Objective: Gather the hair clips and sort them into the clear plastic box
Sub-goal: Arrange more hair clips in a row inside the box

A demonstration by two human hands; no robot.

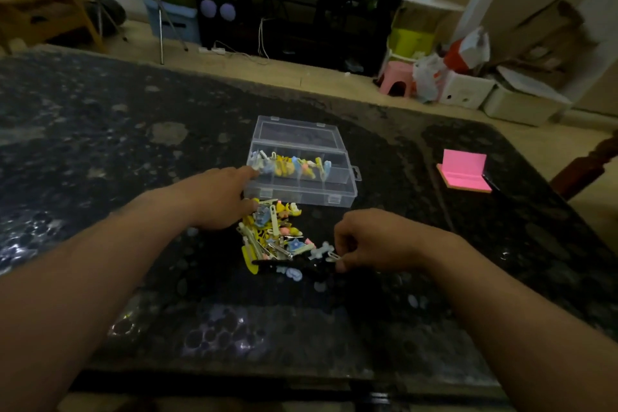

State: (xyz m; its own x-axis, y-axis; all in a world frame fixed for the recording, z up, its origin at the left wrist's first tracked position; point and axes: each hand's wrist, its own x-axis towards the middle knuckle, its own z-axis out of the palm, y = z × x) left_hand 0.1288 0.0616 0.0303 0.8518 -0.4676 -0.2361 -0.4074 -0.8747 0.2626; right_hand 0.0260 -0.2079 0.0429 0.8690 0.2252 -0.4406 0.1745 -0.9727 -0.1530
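Fingers of the right hand curl, pinching a pale hair clip beside the clip pile. The left hand stretches its index finger to the left end of the clear plastic box; whether it grasps anything is unclear.

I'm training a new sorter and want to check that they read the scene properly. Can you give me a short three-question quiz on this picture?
1. True or false: the lid of the clear plastic box is shut.
2. Where does the loose pile of hair clips lie? A) by the box's near wall B) on the pink notepad C) inside the lid
3. Which hand pinches a pale clip?
Key: 1 false; 2 A; 3 the right hand.
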